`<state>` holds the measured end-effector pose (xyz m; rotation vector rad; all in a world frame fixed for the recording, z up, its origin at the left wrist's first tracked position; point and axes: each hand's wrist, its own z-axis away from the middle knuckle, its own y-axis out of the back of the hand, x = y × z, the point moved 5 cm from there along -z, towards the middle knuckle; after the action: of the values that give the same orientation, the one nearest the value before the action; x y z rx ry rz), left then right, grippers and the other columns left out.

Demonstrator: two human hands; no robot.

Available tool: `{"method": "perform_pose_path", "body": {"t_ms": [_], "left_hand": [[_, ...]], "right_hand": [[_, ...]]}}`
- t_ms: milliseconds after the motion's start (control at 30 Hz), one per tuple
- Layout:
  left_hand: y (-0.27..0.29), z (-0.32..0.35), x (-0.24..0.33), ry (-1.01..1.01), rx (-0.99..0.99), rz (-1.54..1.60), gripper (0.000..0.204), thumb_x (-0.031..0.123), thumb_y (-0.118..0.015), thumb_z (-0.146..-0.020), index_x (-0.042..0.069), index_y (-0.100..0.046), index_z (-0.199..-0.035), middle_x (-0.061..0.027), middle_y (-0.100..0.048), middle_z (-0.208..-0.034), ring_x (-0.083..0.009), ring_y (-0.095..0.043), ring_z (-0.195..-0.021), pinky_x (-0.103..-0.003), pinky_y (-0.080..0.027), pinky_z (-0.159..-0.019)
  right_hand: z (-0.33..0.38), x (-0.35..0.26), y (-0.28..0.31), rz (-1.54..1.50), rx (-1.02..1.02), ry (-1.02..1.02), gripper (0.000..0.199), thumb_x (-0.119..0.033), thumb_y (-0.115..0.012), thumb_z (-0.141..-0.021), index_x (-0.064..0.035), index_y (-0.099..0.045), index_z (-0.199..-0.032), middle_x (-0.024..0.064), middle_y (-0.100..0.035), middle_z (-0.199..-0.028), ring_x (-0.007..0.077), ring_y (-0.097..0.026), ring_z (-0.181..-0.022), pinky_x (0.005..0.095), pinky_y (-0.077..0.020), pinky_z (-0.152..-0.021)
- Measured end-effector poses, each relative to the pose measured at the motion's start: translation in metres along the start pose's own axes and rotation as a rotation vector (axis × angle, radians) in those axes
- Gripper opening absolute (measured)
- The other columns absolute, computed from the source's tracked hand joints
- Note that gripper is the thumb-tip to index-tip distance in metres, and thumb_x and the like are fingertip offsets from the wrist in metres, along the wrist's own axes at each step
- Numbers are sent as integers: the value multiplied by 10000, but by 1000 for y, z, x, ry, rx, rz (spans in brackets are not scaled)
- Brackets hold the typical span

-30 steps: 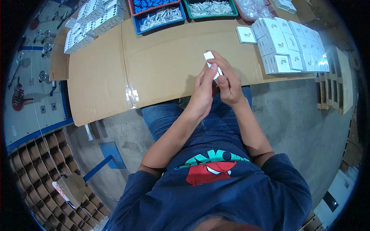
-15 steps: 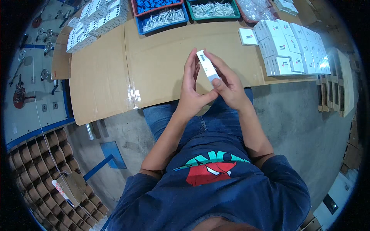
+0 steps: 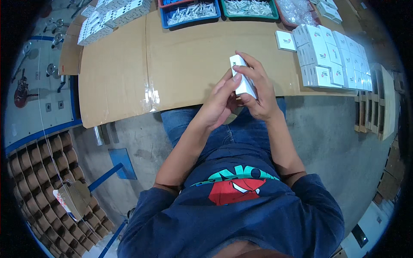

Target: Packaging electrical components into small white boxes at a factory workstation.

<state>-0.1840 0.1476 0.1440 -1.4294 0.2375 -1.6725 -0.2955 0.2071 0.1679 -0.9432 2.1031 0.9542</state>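
A small white box (image 3: 245,88) is held between my two hands, above the near edge of the cardboard-covered table (image 3: 189,64). My left hand (image 3: 218,101) grips its left side, with the thumb lying against the box. From the right, my right hand (image 3: 262,88) wraps round it, fingers over the top end and thumb near the lower end. The box stands tilted, its narrow side facing up. Part of its surface is hidden behind my fingers.
Stacked white boxes (image 3: 320,56) stand at the right, with a single white box (image 3: 285,41) beside them. Along the back are a blue tray (image 3: 164,18) and a green tray (image 3: 249,17) of small white parts, and a bin of clear plastic bags (image 3: 297,12). More boxes (image 3: 97,32) sit far left.
My left thumb has moved up onto the box, and my right fingers have shifted across its top. The box has turned more upright and moved slightly right. The whole view has shifted a little.
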Motion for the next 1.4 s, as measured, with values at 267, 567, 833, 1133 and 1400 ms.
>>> {"method": "perform_pose_path", "body": {"t_ms": [267,567,833,1133,1400], "left_hand": [[-9,3,0,-95,41,25,481,413,-538,-1069,38,-513,-1369,-83,-640,-1169,-169,-649,-1091,-354,-551,-944],[-4,0,-6,-112,102,63,434,367,-553,-1063,43,-527,-1351,-61,-632,-1132,-136,-636,-1039,-324,-534,-912],[33,-4,-15,42,98,213,562,503,-544,-1019,63,-542,-1369,-87,-659,-1236,-230,-662,-1113,-399,-530,-980],[62,7,16,-231,289,-126,338,248,-677,-1025,11,-622,-1260,-85,-701,-1174,-139,-668,-1072,-305,-548,-925],[80,17,34,-143,75,-571,403,111,-878,-834,13,-682,-1172,-77,-733,-1119,-127,-683,-1013,-290,-561,-868]], "right_hand": [[3,-3,-2,57,65,133,579,-511,-520,-1049,-11,-646,-1313,300,-559,-1423,454,-616,-1213,470,-509,-1010],[5,2,-6,22,74,131,546,-476,-496,-1072,-5,-642,-1305,318,-589,-1383,474,-624,-1205,473,-501,-1025],[-1,2,-13,272,-202,-51,902,-679,-558,-954,-51,-387,-1578,221,-478,-1567,411,-462,-1437,583,-263,-1213],[24,38,-24,109,-231,-520,628,-478,-774,-907,12,-660,-1283,232,-683,-1262,391,-673,-1153,417,-537,-961],[29,16,-50,-5,-208,-181,409,-468,-782,-889,-79,-782,-1015,130,-745,-858,328,-723,-804,397,-559,-710]]}}
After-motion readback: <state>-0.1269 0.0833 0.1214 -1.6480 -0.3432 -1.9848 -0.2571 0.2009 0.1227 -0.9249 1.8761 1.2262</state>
